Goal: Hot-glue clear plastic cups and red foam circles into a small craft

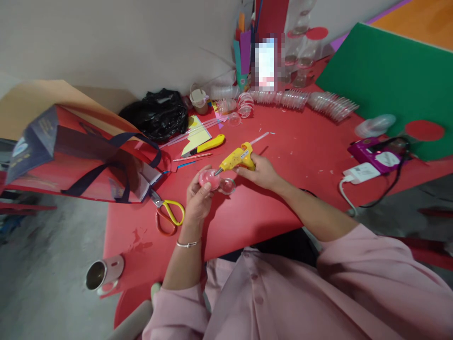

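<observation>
My left hand (200,196) is closed around a small round pink piece (209,179), which looks like a shallow plastic cup or lid. In my right hand (258,172) is a yellow hot glue gun (237,158), with a clear glue stick (260,138) poking out of its back end. The gun's metal nozzle (218,172) is at the face of the pink piece; whether it touches I cannot tell. Just right of the pink piece is a clear round plastic cup (227,186). Scissors (165,212) with yellow and orange handles lie left of my left hand.
A yellow utility knife (208,144) and spare glue sticks (194,132) lie beyond my hands. Stacked clear plastic cups (293,99) line the back. At left are a shopping bag (85,156) and a mug (106,274) by the edge. A purple power strip (380,153) lies right.
</observation>
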`<state>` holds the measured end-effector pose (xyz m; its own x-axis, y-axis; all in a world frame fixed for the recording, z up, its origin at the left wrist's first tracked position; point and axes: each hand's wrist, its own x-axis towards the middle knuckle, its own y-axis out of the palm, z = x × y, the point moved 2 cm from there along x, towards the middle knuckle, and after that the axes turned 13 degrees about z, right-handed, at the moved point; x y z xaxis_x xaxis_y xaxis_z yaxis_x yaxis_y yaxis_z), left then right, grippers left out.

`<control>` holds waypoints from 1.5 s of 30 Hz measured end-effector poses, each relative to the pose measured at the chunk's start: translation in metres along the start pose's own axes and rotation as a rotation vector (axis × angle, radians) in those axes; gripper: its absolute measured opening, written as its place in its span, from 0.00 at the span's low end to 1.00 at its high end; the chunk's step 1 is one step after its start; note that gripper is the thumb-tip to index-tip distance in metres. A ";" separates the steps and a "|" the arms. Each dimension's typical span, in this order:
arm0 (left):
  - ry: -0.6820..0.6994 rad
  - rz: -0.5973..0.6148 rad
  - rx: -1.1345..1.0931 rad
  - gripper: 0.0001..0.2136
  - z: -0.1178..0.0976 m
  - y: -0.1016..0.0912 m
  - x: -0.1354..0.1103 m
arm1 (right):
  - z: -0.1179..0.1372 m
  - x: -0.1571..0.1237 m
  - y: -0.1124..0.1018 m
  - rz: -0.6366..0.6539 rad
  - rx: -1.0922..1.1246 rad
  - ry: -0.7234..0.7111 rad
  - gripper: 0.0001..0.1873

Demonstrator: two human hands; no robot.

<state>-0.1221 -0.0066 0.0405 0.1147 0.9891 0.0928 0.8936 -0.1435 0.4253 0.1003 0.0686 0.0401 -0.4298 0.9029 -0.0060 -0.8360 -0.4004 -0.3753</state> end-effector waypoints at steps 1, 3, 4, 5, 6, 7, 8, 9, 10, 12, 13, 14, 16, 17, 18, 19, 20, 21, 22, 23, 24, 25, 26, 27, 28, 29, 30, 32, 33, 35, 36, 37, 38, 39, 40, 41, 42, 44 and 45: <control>0.004 0.002 -0.002 0.29 0.000 0.000 0.000 | 0.000 0.000 0.000 -0.002 0.005 0.001 0.28; 0.013 0.012 0.001 0.29 -0.001 0.001 0.000 | 0.000 0.000 0.000 -0.010 0.019 -0.005 0.27; 0.011 0.020 0.008 0.30 -0.001 0.001 0.000 | 0.000 0.000 0.000 -0.010 0.024 -0.012 0.26; 0.000 0.027 0.020 0.31 -0.001 0.001 0.000 | 0.001 0.000 0.000 -0.008 0.028 -0.018 0.26; -0.016 0.030 0.034 0.32 -0.001 0.000 -0.001 | 0.001 0.000 -0.001 -0.005 0.028 -0.023 0.25; -0.033 0.029 0.048 0.33 -0.001 0.000 -0.001 | 0.002 0.000 -0.001 -0.004 0.026 -0.025 0.25; -0.046 0.026 0.059 0.34 -0.001 0.000 -0.002 | 0.002 0.000 -0.001 -0.006 0.023 -0.024 0.25; -0.054 0.022 0.065 0.34 -0.001 -0.001 -0.002 | 0.002 0.000 -0.001 -0.009 0.020 -0.021 0.25; -0.059 0.019 0.068 0.35 -0.002 -0.001 -0.002 | 0.002 0.000 -0.002 -0.014 0.017 -0.016 0.25; -0.053 0.020 0.065 0.37 -0.003 0.000 -0.002 | 0.002 0.000 -0.002 -0.027 0.016 -0.009 0.27; -0.048 0.023 0.059 0.36 -0.003 0.001 -0.002 | 0.001 0.000 -0.002 -0.033 0.015 -0.007 0.27; -0.043 0.025 0.047 0.35 -0.004 0.001 -0.001 | 0.001 0.000 -0.002 -0.037 0.014 -0.003 0.28; -0.033 0.025 0.006 0.31 -0.005 0.002 0.001 | 0.000 0.000 -0.002 -0.042 0.008 0.006 0.28; -0.031 0.024 -0.015 0.29 -0.005 0.002 0.001 | -0.001 0.000 -0.002 -0.041 0.006 0.009 0.28; -0.033 0.021 -0.031 0.28 -0.006 0.002 0.002 | -0.002 0.000 -0.002 -0.039 0.005 0.012 0.28; -0.036 0.019 -0.040 0.27 -0.006 0.001 0.002 | -0.002 0.000 -0.002 -0.039 0.005 0.015 0.28; -0.041 0.017 -0.041 0.26 -0.006 0.001 0.002 | -0.002 0.000 -0.002 -0.039 0.006 0.017 0.28; -0.047 0.016 -0.039 0.26 -0.006 0.001 0.002 | -0.002 0.000 -0.002 -0.041 0.008 0.018 0.28; -0.051 0.017 -0.036 0.26 -0.006 0.000 0.001 | -0.002 0.000 -0.002 -0.044 0.008 0.019 0.28; -0.053 0.020 -0.033 0.26 -0.006 0.000 0.001 | -0.002 0.000 -0.002 -0.048 0.006 0.019 0.28; -0.052 0.020 -0.029 0.27 -0.006 0.000 0.000 | -0.001 0.000 -0.002 -0.049 0.003 0.017 0.28; -0.048 0.019 -0.026 0.28 -0.006 0.000 0.000 | 0.000 0.000 -0.003 -0.047 0.002 0.014 0.27; -0.044 0.020 -0.021 0.29 -0.006 0.000 -0.001 | 0.001 0.000 -0.003 -0.043 0.003 0.009 0.27; -0.044 0.024 -0.014 0.30 -0.006 0.000 -0.001 | 0.002 0.000 -0.004 -0.038 0.007 0.005 0.26; -0.047 0.030 -0.009 0.32 -0.007 0.001 -0.001 | 0.003 0.000 -0.004 -0.032 0.013 0.002 0.26; -0.053 0.040 -0.005 0.33 -0.006 0.001 -0.001 | 0.003 0.000 -0.004 -0.030 0.020 0.000 0.26; -0.060 0.053 -0.002 0.34 -0.006 0.002 -0.002 | 0.004 0.000 -0.004 -0.028 0.027 0.000 0.26; -0.062 0.074 -0.002 0.34 -0.005 0.002 -0.002 | 0.003 0.000 -0.004 -0.029 0.039 0.005 0.27; -0.051 0.077 -0.004 0.33 -0.005 0.002 -0.002 | 0.003 0.000 -0.004 -0.025 0.047 0.005 0.27; -0.017 0.080 -0.006 0.32 -0.004 0.001 -0.002 | 0.001 0.000 -0.003 -0.015 0.068 0.003 0.27; -0.001 0.079 -0.005 0.32 -0.004 0.001 -0.002 | 0.001 0.000 -0.002 -0.012 0.080 0.003 0.27; 0.010 0.078 -0.004 0.31 -0.004 0.000 -0.002 | 0.001 0.000 -0.002 -0.011 0.091 0.003 0.27; 0.017 0.077 -0.001 0.31 -0.003 0.000 -0.001 | 0.000 0.000 -0.002 -0.011 0.101 0.004 0.27; 0.017 0.077 0.001 0.31 -0.003 0.000 -0.001 | 0.001 -0.001 -0.001 -0.013 0.108 0.004 0.27; 0.018 0.076 0.002 0.31 -0.003 0.000 -0.001 | 0.001 -0.001 -0.001 -0.017 0.115 0.005 0.27; 0.024 0.075 0.000 0.31 -0.002 0.000 -0.001 | 0.001 -0.001 -0.001 -0.019 0.120 0.004 0.27; 0.034 0.075 -0.001 0.31 -0.002 0.001 0.000 | 0.002 -0.001 -0.001 -0.018 0.120 0.003 0.27; 0.054 0.070 0.003 0.31 -0.002 0.001 0.000 | 0.002 -0.001 -0.002 -0.014 0.121 0.007 0.27; 0.061 0.066 0.008 0.31 -0.002 0.002 0.001 | 0.003 -0.001 -0.002 -0.012 0.125 0.010 0.27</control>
<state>-0.1214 -0.0063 0.0432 0.1472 0.9734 0.1753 0.8882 -0.2081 0.4096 0.1012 0.0680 0.0431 -0.4171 0.9088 -0.0114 -0.8772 -0.4058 -0.2566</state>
